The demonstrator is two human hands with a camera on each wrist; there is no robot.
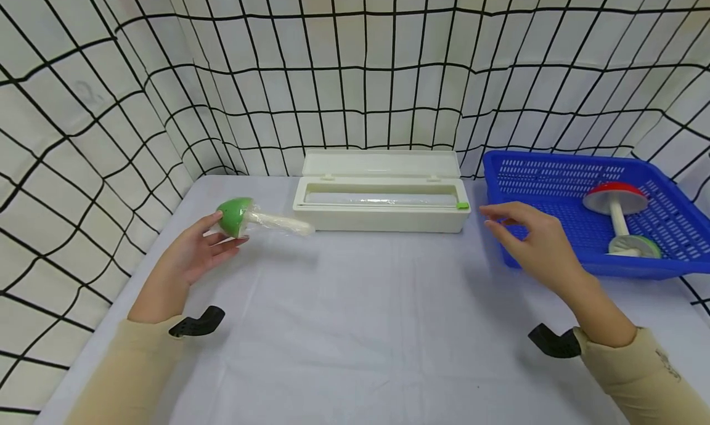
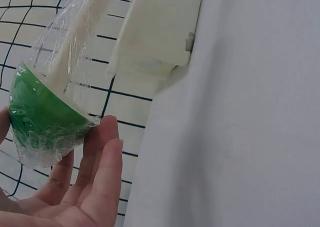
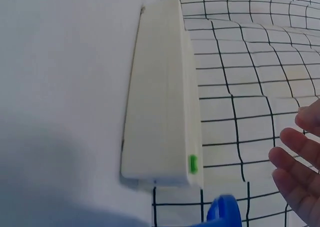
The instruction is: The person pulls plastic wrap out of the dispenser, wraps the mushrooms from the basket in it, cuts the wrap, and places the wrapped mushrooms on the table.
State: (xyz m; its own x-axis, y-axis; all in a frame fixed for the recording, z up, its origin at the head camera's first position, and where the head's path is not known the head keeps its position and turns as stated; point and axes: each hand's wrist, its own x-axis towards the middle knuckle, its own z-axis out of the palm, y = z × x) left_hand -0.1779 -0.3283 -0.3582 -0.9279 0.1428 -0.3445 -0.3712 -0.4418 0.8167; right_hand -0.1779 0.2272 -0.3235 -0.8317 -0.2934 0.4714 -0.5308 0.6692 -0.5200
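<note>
My left hand (image 1: 194,255) holds a green-capped toy mushroom (image 1: 234,217) by its cap, thumb on one side and fingertips on the other. Clear cling film wraps the mushroom, crinkled under the cap (image 2: 45,107) in the left wrist view; its pale stem points right. A white cling film dispenser (image 1: 377,220) stands at the back with its lid up and a film roll (image 1: 379,199) inside. My right hand (image 1: 535,243) hovers between the dispenser and a blue basket, fingers loosely bent, holding nothing. In the right wrist view its fingers (image 3: 295,169) are spread apart.
The blue plastic basket (image 1: 560,159) sits at the right. Inside it lie a red-capped mushroom (image 1: 616,197) and a green-edged one (image 1: 646,247). A green slider (image 1: 463,206) is at the dispenser's right end. Black grid netting (image 1: 388,68) borders the white-covered table (image 1: 355,326).
</note>
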